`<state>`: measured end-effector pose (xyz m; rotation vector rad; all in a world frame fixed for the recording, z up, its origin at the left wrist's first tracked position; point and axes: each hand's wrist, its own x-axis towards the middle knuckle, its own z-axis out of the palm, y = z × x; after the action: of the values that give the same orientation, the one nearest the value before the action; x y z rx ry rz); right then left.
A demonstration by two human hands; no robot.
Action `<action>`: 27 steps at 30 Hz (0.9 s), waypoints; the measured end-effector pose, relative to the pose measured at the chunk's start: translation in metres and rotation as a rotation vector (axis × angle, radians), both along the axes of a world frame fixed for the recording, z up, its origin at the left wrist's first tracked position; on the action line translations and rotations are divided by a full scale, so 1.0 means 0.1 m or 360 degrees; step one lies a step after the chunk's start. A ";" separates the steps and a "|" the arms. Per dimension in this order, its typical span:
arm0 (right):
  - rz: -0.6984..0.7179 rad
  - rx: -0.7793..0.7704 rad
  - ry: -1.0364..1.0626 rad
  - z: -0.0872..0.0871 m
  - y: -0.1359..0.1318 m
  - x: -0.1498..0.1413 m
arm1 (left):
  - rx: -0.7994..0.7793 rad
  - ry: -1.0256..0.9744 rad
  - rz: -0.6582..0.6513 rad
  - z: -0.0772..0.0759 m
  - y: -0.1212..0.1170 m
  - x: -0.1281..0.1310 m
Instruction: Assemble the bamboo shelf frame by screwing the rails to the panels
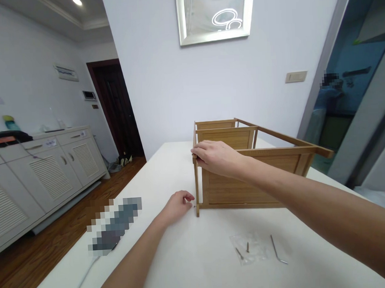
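Note:
A half-built bamboo rack (246, 171) with slatted panels lies on its side on the white table (193, 257). My right hand (216, 157) grips the top of the rack's near upright post, fingers curled over it. My left hand (178, 205) rests on the table at the foot of that same post, fingertips pinched on a small dark screw right beside the wood. The screw is almost too small to see.
A clear plastic bag (249, 248) with two screws and an Allen key (277, 249) lie on the table in front of the rack. A blurred object (114, 227) with a white cable sits at the table's left edge. White cabinets (34, 179) line the left wall.

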<state>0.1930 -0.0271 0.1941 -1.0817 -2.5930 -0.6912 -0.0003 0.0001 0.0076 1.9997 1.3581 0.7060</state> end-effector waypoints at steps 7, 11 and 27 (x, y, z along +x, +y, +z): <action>0.0002 0.0014 -0.0011 0.02 -0.03 -0.01 | -0.0001 0.0235 -0.0110 -0.01 -0.03 0.01; 0.0005 0.0015 -0.0011 0.02 -0.02 -0.01 | 0.0001 0.0225 -0.0077 -0.02 -0.04 0.04; 0.0003 0.0008 -0.0007 0.02 -0.02 -0.01 | -0.0070 0.0067 -0.0036 0.01 0.03 -0.07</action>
<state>0.1923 -0.0288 0.1959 -1.0770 -2.5941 -0.6999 -0.0075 0.0033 0.0091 2.0025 1.3615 0.6220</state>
